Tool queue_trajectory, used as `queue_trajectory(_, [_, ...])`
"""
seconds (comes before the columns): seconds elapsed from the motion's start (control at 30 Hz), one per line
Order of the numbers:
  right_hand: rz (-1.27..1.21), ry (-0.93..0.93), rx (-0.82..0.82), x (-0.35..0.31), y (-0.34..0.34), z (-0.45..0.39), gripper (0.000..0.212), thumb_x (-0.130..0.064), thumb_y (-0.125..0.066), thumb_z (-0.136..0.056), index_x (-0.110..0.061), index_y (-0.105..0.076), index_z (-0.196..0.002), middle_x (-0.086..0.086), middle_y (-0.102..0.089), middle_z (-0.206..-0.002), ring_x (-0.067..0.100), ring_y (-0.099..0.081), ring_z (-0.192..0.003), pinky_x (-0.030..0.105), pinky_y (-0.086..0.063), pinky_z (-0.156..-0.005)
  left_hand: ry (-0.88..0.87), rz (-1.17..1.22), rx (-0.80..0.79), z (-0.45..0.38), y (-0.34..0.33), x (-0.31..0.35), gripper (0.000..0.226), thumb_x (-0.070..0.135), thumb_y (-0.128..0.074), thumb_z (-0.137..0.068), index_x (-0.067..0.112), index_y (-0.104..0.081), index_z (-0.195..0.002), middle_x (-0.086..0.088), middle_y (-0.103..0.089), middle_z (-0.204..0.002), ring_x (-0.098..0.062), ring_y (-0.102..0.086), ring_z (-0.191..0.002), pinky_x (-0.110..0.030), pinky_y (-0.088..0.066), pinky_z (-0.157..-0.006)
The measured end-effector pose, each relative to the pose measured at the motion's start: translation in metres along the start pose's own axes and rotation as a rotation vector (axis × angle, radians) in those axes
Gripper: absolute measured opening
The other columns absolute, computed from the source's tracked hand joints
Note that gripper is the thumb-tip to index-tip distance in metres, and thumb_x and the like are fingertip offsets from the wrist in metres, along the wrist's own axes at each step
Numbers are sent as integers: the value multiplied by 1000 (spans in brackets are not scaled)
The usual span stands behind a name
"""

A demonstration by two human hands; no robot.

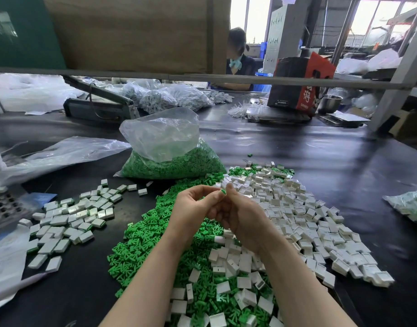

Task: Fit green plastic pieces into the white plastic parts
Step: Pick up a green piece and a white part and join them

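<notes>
— Two hands meet above the bench [320, 149]. What lies left?
— Finished white parts [68, 220], then a green pile [155, 232].
— And the hands?
— The left hand [193, 208] pinches a green piece [223, 191]; the right hand [240, 213] curls beside it, its grip's contents hidden.
— Farther right?
— Loose white shells [309, 220].

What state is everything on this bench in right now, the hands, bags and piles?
left hand: fingers curled, pinching a green piece
right hand: curled against the left; what it holds is hidden
bag of green pieces: open at the top, partly full
loose green pile: spilled on the black table
white parts: loose heap at right
group at left: white parts lying flat, some showing green edges
</notes>
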State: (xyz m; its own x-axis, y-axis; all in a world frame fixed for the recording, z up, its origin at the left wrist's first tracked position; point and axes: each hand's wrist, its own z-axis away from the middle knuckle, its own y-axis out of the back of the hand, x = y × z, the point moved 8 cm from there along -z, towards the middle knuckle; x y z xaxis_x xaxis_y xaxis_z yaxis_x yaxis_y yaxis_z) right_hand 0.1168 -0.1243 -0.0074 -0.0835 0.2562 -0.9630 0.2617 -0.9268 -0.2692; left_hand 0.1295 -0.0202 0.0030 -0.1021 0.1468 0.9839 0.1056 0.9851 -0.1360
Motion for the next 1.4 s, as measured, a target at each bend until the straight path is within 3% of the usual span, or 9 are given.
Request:
queue_trajectory(0.07, [-8,-3,11,-1,1,0,50,-42,-38,-100,-1,-64,-87,12,-63,-71,18,-51,-63,28,-35,-57,-2,-9,-12,1,-1,0,13,13,-71,-87,2,-73,-95,-6,-62,-62,-16,-54,-57,-31,-50,-62])
queue_trajectory(0.23, [-28,-19,8,-1,1,1,46,-33,-32,-105,-4,-64,-89,11,-61,-70,16,-50,-60,26,-34,-56,13,0,-9,2,0,0,22,18,-74,-83,2,-74,-98,-11,-71,-77,-15,-60,-64,-35,-50,-71])
queue_trajectory(0.4, [9,0,26,-2,3,-1,45,-30,-31,-106,-4,-64,-92,11,-62,-70,15,-50,-58,25,-34,-53,15,24,-22,2,0,2,31,24,-75,-76,0,-73,-96,-11,-71,-78,-12,-61,-60,-34,-51,-71])
queue_trajectory(0.57, [81,78,120,-6,13,-1,29,-22,-43,-103,-5,-64,-92,8,-63,-70,12,-51,-57,23,-36,-49,-6,19,8,2,4,5,27,28,-76,-67,10,-75,-86,-3,-75,-77,-6,-68,-68,-15,-50,-61])
queue_trajectory(0.8, [211,223,260,-19,25,2,5,-9,-67,-89,-10,-68,-84,4,-65,-71,9,-57,-60,19,-43,-49,-81,-160,59,2,13,10,7,17,-78,-78,15,-78,-85,-1,-75,-74,-7,-67,-65,-18,-54,-63])
queue_trajectory(0.93, [276,251,279,-21,27,3,6,-7,-70,-87,-9,-68,-82,0,-66,-67,8,-58,-60,19,-44,-49,-160,-297,74,2,11,15,9,11,-78,-81,18,-77,-87,-1,-75,-79,-9,-69,-68,-20,-56,-64])
queue_trajectory(1.13, [347,258,304,-24,26,5,7,-6,-69,-86,-8,-68,-80,8,-65,-71,9,-57,-58,21,-45,-49,-237,-355,40,3,6,20,13,5,-74,-84,17,-76,-88,-5,-68,-89,-6,-68,-73,-17,-54,-70])
queue_trajectory(1.4, [396,271,339,-21,27,4,11,-9,-67,-88,-9,-64,-78,9,-62,-69,14,-53,-56,25,-46,-49,-177,-415,2,1,3,13,10,12,-70,-89,22,-74,-89,-3,-71,-93,-10,-68,-81,-24,-58,-75])
